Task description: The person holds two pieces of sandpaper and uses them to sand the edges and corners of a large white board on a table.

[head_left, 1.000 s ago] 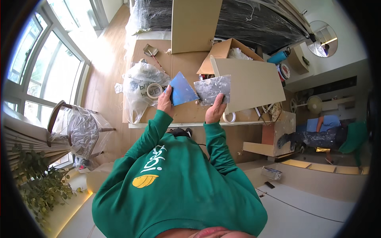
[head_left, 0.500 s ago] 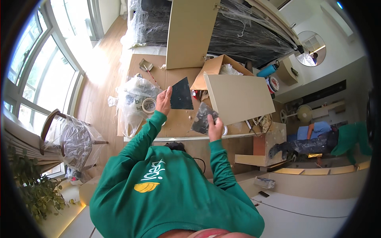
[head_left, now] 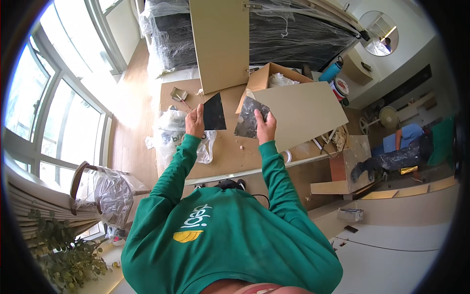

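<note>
My left hand (head_left: 195, 122) is closed on the edge of a thin black flat sheet (head_left: 214, 113) with slanted sides. In my right hand (head_left: 266, 128) is a second thin flat sheet (head_left: 247, 119), dark grey and speckled with pale marks, thumb on its face. The two sheets face each other, a small gap apart, above a worktop covered in brown board (head_left: 225, 161). Below my left hand lies a white plastic bag (head_left: 169, 142). A loose beige panel (head_left: 306, 115) lies just beyond my right hand and partly covers an open cardboard box (head_left: 274, 69).
An upright beige door panel (head_left: 219, 44) stands at the back before plastic-wrapped dark furniture (head_left: 298, 44). A blue bottle (head_left: 332, 69) and a tub (head_left: 339, 89) stand back right. A tape roll (head_left: 287, 157) is at the worktop's front edge. Another person (head_left: 401, 152) is far right.
My right hand has lifted its speckled sheet level with the black one. The sheets are closer together, and the view has shifted a little.
</note>
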Tool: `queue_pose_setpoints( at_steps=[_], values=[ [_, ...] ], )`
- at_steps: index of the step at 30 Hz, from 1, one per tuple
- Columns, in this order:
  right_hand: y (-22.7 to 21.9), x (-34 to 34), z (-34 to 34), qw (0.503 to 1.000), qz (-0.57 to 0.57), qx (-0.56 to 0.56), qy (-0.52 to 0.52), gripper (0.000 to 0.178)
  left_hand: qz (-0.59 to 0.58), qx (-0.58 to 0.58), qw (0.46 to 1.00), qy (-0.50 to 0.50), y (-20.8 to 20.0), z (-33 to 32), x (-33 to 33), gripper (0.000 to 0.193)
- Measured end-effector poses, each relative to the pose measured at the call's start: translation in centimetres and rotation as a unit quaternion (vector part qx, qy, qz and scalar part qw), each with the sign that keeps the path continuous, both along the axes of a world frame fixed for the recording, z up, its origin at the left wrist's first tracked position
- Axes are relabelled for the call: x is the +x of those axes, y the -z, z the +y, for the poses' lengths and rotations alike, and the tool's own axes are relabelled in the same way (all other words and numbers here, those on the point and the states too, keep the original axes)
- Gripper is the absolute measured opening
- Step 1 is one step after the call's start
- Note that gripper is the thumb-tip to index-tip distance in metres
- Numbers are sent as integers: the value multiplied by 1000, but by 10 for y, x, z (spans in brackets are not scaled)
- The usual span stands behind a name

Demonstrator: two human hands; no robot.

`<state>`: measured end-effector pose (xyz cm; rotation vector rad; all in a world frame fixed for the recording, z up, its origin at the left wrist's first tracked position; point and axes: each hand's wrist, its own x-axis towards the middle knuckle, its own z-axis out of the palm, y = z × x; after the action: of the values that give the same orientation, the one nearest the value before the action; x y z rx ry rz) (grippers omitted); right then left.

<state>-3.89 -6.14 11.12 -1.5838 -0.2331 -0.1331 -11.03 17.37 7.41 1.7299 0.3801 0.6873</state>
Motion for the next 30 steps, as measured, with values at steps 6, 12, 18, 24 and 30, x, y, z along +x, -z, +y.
queue_pose_setpoints(
  at_steps=[6,12,18,24,30],
  values=[
    [24,-9,46,982,-67,-174,1,45,-15,9,1000,11,-5,-13,-20,54],
    [19,-11,40,996,10,-3,-88,36,27,-46,998,-16,12,12,-41,54],
    [54,3,32,987,84,64,119,53,-56,-521,815,247,29,38,-60,49],
    [11,-71,63,945,191,248,-99,34,-47,-820,347,453,48,1,-105,44],
    [-9,-98,80,987,114,90,-66,29,36,-809,309,499,34,-20,-129,19]
  ],
)
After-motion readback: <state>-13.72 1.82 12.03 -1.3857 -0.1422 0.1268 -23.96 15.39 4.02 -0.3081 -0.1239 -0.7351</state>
